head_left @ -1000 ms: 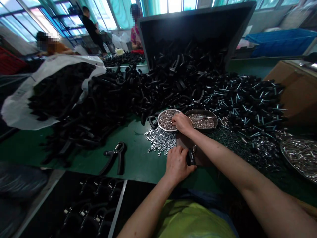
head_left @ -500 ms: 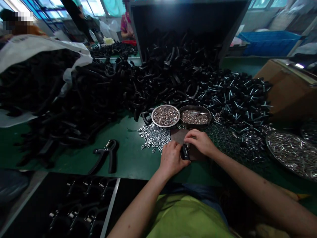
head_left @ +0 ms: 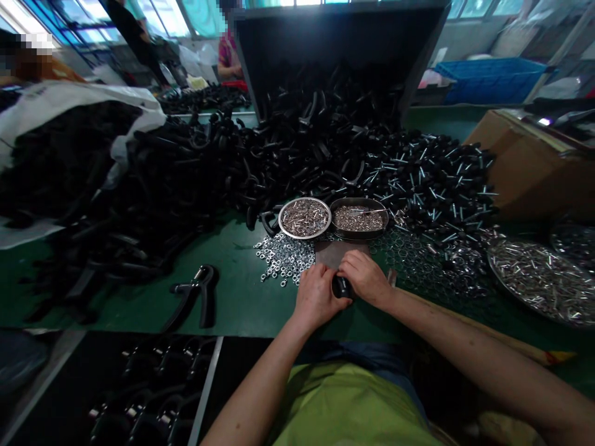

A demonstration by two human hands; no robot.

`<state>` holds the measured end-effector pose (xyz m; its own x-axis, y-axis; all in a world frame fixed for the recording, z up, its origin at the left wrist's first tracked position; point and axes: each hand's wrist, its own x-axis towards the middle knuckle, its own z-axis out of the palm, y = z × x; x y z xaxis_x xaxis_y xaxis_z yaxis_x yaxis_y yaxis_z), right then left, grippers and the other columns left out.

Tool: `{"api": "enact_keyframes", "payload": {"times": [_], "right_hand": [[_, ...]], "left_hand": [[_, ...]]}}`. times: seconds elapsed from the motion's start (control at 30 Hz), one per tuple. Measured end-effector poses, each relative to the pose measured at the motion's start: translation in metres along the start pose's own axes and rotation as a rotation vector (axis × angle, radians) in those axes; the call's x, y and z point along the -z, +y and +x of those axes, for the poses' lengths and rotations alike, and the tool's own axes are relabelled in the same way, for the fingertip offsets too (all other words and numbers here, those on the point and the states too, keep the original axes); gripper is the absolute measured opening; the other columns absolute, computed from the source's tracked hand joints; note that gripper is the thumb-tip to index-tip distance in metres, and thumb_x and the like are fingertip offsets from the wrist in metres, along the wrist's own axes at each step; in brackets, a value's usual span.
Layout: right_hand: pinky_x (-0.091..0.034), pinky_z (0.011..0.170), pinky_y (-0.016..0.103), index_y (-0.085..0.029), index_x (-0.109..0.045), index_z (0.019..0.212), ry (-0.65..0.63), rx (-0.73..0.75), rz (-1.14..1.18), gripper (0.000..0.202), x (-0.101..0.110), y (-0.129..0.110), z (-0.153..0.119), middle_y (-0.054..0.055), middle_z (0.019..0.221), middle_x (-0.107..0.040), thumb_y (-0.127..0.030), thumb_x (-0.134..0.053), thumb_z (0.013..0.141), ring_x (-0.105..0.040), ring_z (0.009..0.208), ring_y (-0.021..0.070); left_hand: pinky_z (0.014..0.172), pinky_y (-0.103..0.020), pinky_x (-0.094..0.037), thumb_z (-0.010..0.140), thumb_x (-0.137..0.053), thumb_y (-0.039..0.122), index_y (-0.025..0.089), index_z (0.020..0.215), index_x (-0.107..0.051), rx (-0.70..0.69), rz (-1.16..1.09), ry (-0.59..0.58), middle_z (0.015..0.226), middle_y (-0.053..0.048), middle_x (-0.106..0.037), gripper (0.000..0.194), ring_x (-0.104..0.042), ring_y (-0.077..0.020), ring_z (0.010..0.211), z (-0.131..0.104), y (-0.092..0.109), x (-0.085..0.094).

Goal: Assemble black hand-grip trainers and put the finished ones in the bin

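Observation:
My left hand [head_left: 320, 293] is wrapped round a small black part [head_left: 343, 287] over the front of a flat brown plate [head_left: 331, 253]. Against the top of that part rest the bent, closed fingers of my right hand [head_left: 365, 277]; whatever they pinch is hidden. Small metal rings [head_left: 284, 257] lie in a heap left of the plate. Behind it stand a round dish of metal pins [head_left: 305, 218] and an oval tin of small metal pieces [head_left: 359, 219]. A hammer-like tool with a wooden handle [head_left: 483, 331] lies partly under my right forearm.
Black handles [head_left: 186, 179] are piled at left and centre. Black parts with metal pins [head_left: 432, 179] lie at right, near a cardboard box [head_left: 520, 167]. One assembled grip [head_left: 198, 297] lies at left. A large tray of metal pieces [head_left: 543, 279] is far right. People are behind.
My right hand has moved in closer to my left hand and lower over the black part. The view has shifted slightly, and more of the wooden handle shows.

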<state>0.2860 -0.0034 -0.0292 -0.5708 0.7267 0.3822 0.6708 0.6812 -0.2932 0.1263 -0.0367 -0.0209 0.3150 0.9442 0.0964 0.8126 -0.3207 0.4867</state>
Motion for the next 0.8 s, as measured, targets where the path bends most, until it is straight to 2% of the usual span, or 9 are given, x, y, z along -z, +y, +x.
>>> {"api": "enact_keyframes", "payload": {"times": [0.07, 0.13, 0.23, 0.3, 0.4, 0.5, 0.63, 0.7, 0.8], "right_hand": [[-0.042, 0.076, 0.034, -0.016, -0.061, 0.079, -0.011, -0.024, 0.056, 0.019, 0.005, 0.004, 0.0, 0.008, 0.081, -0.059, -0.027, -0.048, 0.089, -0.049, 0.086, 0.0202], [-0.041, 0.082, 0.035, -0.018, -0.063, 0.09, -0.077, -0.004, 0.095, 0.015, 0.013, 0.011, 0.0, 0.007, 0.09, -0.061, -0.03, -0.053, 0.087, -0.05, 0.095, 0.0206], [-0.036, 0.093, 0.041, -0.023, -0.061, 0.107, -0.218, 0.063, 0.073, 0.029, 0.025, 0.027, -0.001, 0.006, 0.109, -0.061, -0.036, -0.061, 0.081, -0.044, 0.116, 0.0235], [-0.035, 0.094, 0.042, -0.023, -0.062, 0.101, -0.262, 0.041, 0.025, 0.026, 0.028, 0.034, -0.004, 0.006, 0.109, -0.061, -0.037, -0.064, 0.079, -0.042, 0.119, 0.0245], [-0.037, 0.092, 0.04, -0.019, -0.062, 0.091, -0.228, -0.03, -0.045, 0.017, 0.027, 0.034, -0.016, 0.007, 0.102, -0.062, -0.033, -0.062, 0.08, -0.046, 0.114, 0.0242], [-0.037, 0.094, 0.039, -0.017, -0.061, 0.097, -0.125, -0.074, -0.092, 0.017, 0.03, 0.029, -0.035, 0.009, 0.105, -0.062, -0.028, -0.056, 0.085, -0.045, 0.115, 0.0242], [-0.041, 0.088, 0.037, -0.015, -0.063, 0.096, 0.01, -0.215, -0.106, 0.019, 0.047, 0.036, -0.055, 0.01, 0.097, -0.064, -0.023, -0.048, 0.088, -0.051, 0.1, 0.0223], [-0.043, 0.082, 0.035, -0.016, -0.066, 0.089, 0.032, -0.281, -0.111, 0.021, 0.057, 0.048, -0.049, 0.008, 0.09, -0.066, -0.024, -0.046, 0.089, -0.053, 0.091, 0.0212], [-0.041, 0.084, 0.034, -0.018, -0.069, 0.09, 0.001, -0.397, -0.218, 0.025, 0.064, 0.069, -0.014, 0.008, 0.094, -0.067, -0.027, -0.046, 0.089, -0.053, 0.094, 0.0209]], "left_hand": [[0.082, -0.037, -0.038, 0.062, -0.073, 0.043, 0.021, 0.097, -0.061, -0.018, 0.033, -0.003, 0.095, -0.006, -0.055, 0.044, -0.05, -0.0255, 0.094, 0.0, 0.0, 0.0], [0.082, -0.037, -0.038, 0.061, -0.074, 0.044, 0.02, 0.1, -0.06, -0.035, 0.045, -0.006, 0.096, -0.006, -0.056, 0.047, -0.051, -0.0251, 0.094, 0.0, -0.001, 0.0], [0.082, -0.037, -0.038, 0.059, -0.075, 0.046, 0.02, 0.103, -0.06, -0.061, 0.046, -0.01, 0.096, -0.006, -0.056, 0.053, -0.051, -0.0252, 0.094, 0.0, -0.003, 0.0], [0.082, -0.037, -0.038, 0.059, -0.075, 0.047, 0.02, 0.102, -0.061, -0.076, 0.05, -0.016, 0.096, -0.006, -0.056, 0.053, -0.051, -0.0255, 0.094, 0.001, -0.004, 0.001], [0.082, -0.037, -0.039, 0.059, -0.075, 0.048, 0.019, 0.102, -0.06, -0.085, 0.062, -0.019, 0.095, -0.006, -0.056, 0.054, -0.051, -0.0257, 0.095, 0.001, -0.005, 0.001], [0.083, -0.038, -0.038, 0.059, -0.076, 0.047, 0.019, 0.103, -0.059, -0.083, 0.069, 0.001, 0.097, -0.007, -0.056, 0.055, -0.051, -0.0259, 0.095, 0.0, -0.005, -0.001], [0.084, -0.039, -0.038, 0.059, -0.076, 0.045, 0.019, 0.103, -0.057, -0.075, 0.066, 0.034, 0.1, -0.007, -0.056, 0.055, -0.051, -0.0262, 0.096, -0.001, -0.005, -0.005], [0.085, -0.039, -0.038, 0.06, -0.075, 0.045, 0.019, 0.103, -0.057, -0.081, 0.068, 0.036, 0.099, -0.008, -0.056, 0.053, -0.05, -0.0264, 0.097, -0.001, -0.005, -0.005], [0.085, -0.039, -0.038, 0.06, -0.076, 0.044, 0.019, 0.102, -0.056, -0.07, 0.068, 0.036, 0.1, -0.008, -0.056, 0.053, -0.051, -0.0265, 0.097, -0.002, -0.002, -0.005]]}}
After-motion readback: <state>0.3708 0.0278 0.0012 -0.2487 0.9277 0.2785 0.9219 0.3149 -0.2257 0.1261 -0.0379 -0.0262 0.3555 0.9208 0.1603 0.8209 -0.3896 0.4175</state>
